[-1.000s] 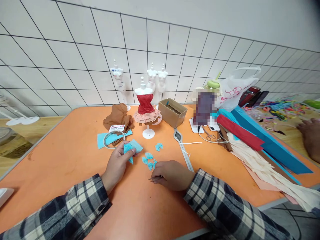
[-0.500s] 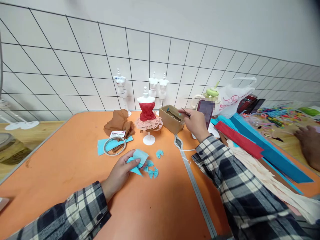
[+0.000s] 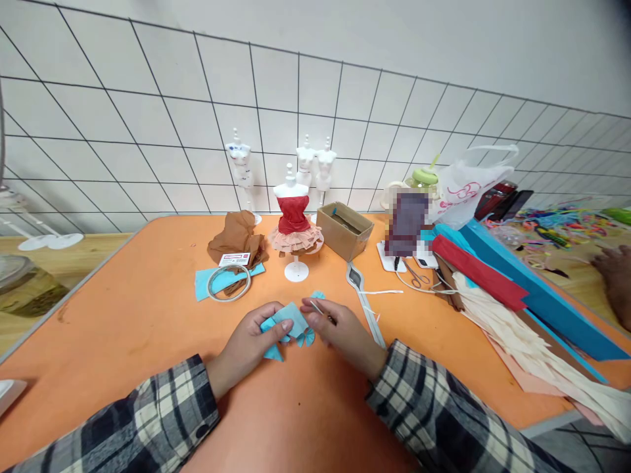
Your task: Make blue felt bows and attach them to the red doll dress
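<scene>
My left hand [image 3: 249, 341] is closed on a folded piece of light-blue crepe paper [image 3: 292, 320], thumb on top. Close beside it, my right hand [image 3: 342, 332] is closed on a thin tool [image 3: 316, 307] with a pale, slender tip and a dark part; its exact kind is unclear. Small pleated blue fans lie on the table under and behind the hands, one blue fan [image 3: 309, 337] showing between them, partly hidden. Beyond the hands stands a small white mannequin [image 3: 290, 189] in a red bodice [image 3: 294, 214] and a ruffled pink skirt [image 3: 297, 241].
A cardboard box [image 3: 345, 230] stands right of the mannequin. Leftward lie brown paper [image 3: 236, 236] and a tape ring [image 3: 229, 283]. A phone [image 3: 408, 223], scissors [image 3: 418, 279], a zipper-like grey strip [image 3: 367, 309] and coloured paper strips [image 3: 483, 272] are rightward. Another person's hand [image 3: 614, 276] shows far right.
My right hand has come from beside the cardboard box down to the blue paper, still holding the thin tool. My left hand has shifted slightly right with the paper.
</scene>
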`<move>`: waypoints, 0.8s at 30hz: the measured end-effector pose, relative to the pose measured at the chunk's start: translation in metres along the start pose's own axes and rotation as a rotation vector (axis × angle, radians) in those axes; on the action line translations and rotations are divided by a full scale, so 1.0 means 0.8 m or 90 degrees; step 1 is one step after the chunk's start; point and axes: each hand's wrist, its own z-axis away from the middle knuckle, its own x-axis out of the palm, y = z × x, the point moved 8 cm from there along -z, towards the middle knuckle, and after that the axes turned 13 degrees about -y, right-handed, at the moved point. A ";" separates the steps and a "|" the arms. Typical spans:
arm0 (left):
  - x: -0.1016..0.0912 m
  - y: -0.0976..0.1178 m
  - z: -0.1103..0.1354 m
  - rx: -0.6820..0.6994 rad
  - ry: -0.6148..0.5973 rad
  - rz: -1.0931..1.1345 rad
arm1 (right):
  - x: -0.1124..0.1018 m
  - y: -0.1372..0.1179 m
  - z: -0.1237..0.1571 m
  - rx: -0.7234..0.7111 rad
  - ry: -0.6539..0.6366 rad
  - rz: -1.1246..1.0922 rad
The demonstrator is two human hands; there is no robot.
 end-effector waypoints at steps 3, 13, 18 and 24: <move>0.009 0.003 0.001 0.009 -0.019 -0.013 | 0.023 0.016 -0.007 0.051 -0.068 -0.110; 0.007 0.017 0.001 0.064 -0.003 -0.142 | -0.005 -0.004 -0.002 -0.028 0.053 0.059; 0.012 0.004 -0.004 0.000 -0.045 -0.128 | 0.001 -0.009 0.001 -0.018 0.052 0.114; 0.007 0.007 -0.004 0.006 -0.017 0.025 | -0.004 -0.009 0.007 -0.043 0.044 0.102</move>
